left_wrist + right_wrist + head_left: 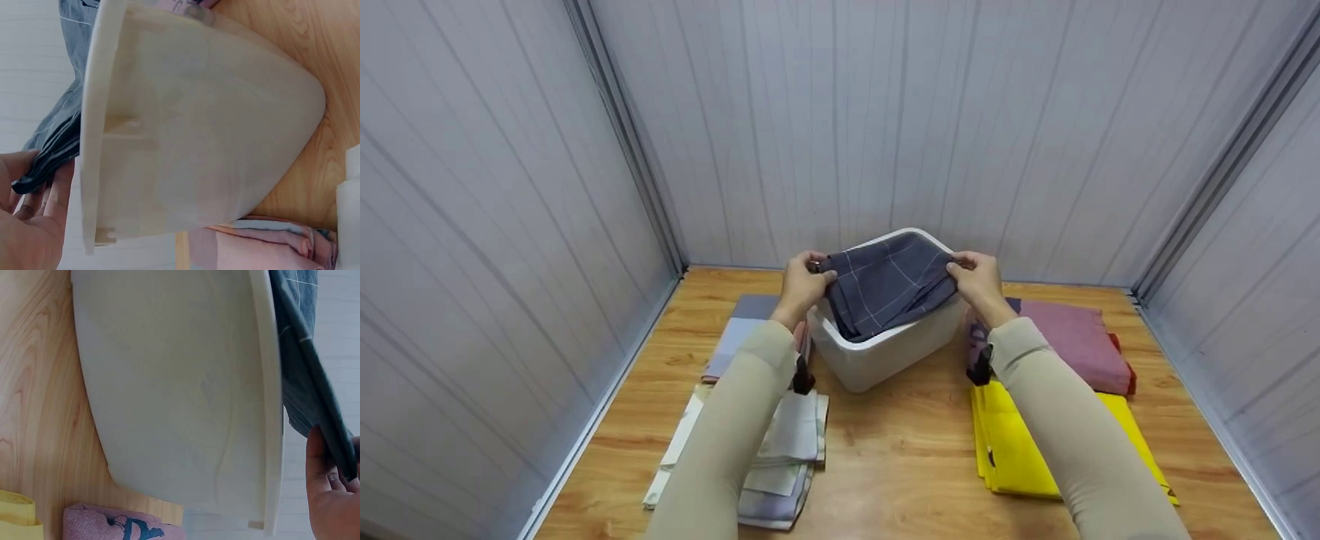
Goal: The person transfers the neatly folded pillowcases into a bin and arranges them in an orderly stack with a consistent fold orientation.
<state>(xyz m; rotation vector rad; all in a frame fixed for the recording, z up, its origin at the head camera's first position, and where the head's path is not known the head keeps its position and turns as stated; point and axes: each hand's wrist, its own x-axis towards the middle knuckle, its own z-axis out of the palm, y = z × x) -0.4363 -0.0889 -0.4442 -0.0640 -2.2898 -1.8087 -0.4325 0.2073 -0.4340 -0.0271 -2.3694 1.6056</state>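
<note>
A dark grey folded cloth with thin white checked lines [894, 281] lies across the mouth of a white plastic bin [885, 360]. My left hand [804, 283] pinches its left edge between thumb and fingers, beside the bin's rim. On the opposite side my right hand [978, 281] pinches the right edge the same way. Several stacked layers of the cloth [53, 149] show at the left thumb in the left wrist view. Seen from the right wrist, a folded edge of the cloth [315, 371] slopes from above the rim to the right fingers. The bin's inside is mostly hidden beneath the cloth.
Left of the bin lie a folded blue-grey cloth [735, 341] and a pile of pale folded cloths [791, 442]. On the right sit a folded pink cloth [1069, 337] and a yellow one [1016, 450]. Pale panel walls [825, 127] enclose the wooden table [900, 465].
</note>
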